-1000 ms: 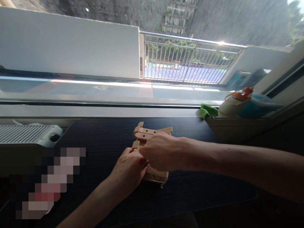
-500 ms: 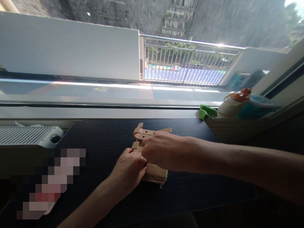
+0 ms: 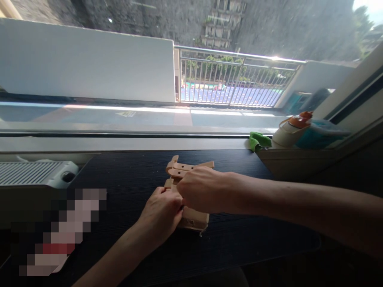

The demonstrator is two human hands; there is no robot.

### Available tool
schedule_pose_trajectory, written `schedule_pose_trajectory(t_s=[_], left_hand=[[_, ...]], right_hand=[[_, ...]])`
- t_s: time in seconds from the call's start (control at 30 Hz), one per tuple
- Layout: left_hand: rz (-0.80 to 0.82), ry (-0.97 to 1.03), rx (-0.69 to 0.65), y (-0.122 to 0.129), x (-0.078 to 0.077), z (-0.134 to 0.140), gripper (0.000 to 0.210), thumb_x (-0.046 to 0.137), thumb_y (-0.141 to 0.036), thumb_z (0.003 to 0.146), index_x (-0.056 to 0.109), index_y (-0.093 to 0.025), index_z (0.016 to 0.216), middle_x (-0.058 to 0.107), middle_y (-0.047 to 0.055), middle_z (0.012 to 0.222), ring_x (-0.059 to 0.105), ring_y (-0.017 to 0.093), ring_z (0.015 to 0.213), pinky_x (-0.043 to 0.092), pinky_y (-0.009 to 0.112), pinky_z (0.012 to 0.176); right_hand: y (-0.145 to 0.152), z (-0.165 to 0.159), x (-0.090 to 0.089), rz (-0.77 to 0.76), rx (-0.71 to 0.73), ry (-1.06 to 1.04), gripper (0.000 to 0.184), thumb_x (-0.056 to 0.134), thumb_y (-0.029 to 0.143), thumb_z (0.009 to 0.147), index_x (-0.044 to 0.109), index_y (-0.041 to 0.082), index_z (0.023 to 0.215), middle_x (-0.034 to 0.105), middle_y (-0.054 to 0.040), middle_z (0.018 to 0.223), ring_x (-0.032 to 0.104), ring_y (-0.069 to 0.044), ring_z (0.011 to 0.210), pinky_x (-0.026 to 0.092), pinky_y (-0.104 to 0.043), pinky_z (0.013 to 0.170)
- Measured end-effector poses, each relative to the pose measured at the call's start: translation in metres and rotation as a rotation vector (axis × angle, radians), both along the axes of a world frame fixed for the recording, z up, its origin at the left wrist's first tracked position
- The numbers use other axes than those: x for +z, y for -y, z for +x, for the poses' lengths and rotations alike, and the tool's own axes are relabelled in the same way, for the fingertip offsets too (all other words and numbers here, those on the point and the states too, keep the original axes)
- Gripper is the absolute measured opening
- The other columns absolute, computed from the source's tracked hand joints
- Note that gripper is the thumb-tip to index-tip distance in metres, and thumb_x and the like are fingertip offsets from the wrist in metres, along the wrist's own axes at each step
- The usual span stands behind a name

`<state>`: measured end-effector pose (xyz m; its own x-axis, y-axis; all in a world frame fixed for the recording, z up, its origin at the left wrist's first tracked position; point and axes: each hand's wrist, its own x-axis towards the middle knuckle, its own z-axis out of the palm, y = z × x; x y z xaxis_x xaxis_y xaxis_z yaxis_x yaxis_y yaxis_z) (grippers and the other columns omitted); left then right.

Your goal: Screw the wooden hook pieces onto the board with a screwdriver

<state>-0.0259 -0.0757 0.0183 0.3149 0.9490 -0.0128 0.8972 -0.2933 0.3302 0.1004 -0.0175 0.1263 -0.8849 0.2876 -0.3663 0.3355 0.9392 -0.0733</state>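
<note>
A beige item (image 3: 194,218) lies on the dark tabletop, a blocky lower part with a small frayed bit at its near right corner. Above it a beige strap-like piece (image 3: 178,172) shows a rounded end and small dark holes; whether the two parts join is hidden. My left hand (image 3: 165,207) is closed round the left side of the beige item. Crossing over from the right, my right hand (image 3: 199,189) has its fingers curled down against the item's middle, right beside the left hand. Both sets of fingertips are hidden, and so is what lies between them.
The dark table (image 3: 128,175) stands against a windowsill (image 3: 149,144). A green cloth (image 3: 259,141) and a cream container (image 3: 285,133) with an orange top sit at the sill's right end. At left are a white radiator (image 3: 32,173) and a blurred-out flat object (image 3: 67,235) on the table.
The whole view has shifted very slightly. Both hands keep the same grip on the beige item, with no clear movement of it.
</note>
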Motion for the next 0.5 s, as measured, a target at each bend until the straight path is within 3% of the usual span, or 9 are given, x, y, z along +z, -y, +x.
schedule_pose_trajectory(t_s=[0.13,0.3,0.37,0.5], left_hand=[[0.005,-0.053,0.019,0.001,0.001,0.002,0.017,0.049,-0.017,0.078,0.063,-0.020,0.068,0.069,0.005,0.076,0.061,0.022,0.083,0.037,0.038,0.083],[0.004,-0.061,0.023,0.002,0.003,0.003,0.018,0.048,-0.015,0.078,0.062,-0.020,0.068,0.069,0.004,0.078,0.061,0.022,0.083,0.038,0.037,0.082],[0.020,-0.059,0.027,0.001,0.003,0.003,0.016,0.049,-0.014,0.077,0.063,-0.020,0.070,0.069,0.004,0.081,0.061,0.022,0.087,0.038,0.037,0.082],[0.013,-0.071,0.027,0.000,0.003,0.004,0.017,0.049,-0.015,0.077,0.062,-0.020,0.069,0.069,0.005,0.080,0.061,0.022,0.085,0.038,0.037,0.082]], right_hand=[[-0.003,0.006,0.008,-0.017,0.032,-0.014,0.016,0.054,0.002,0.079,0.066,0.008,0.088,0.064,-0.0093,0.088,0.055,-0.015,0.080,0.039,-0.025,0.068],[-0.008,0.010,-0.007,0.001,0.068,-0.082,0.019,0.049,0.005,0.083,0.062,0.010,0.070,0.062,-0.0062,0.073,0.049,-0.011,0.059,0.031,-0.025,0.052],[-0.009,0.011,-0.011,0.033,0.036,-0.119,0.021,0.047,0.008,0.085,0.063,0.011,0.072,0.063,-0.0082,0.080,0.051,-0.012,0.064,0.031,-0.025,0.051],[-0.005,0.011,-0.005,0.033,-0.015,-0.113,0.015,0.052,0.015,0.085,0.065,0.013,0.093,0.063,-0.0128,0.104,0.058,-0.020,0.089,0.039,-0.025,0.060]])
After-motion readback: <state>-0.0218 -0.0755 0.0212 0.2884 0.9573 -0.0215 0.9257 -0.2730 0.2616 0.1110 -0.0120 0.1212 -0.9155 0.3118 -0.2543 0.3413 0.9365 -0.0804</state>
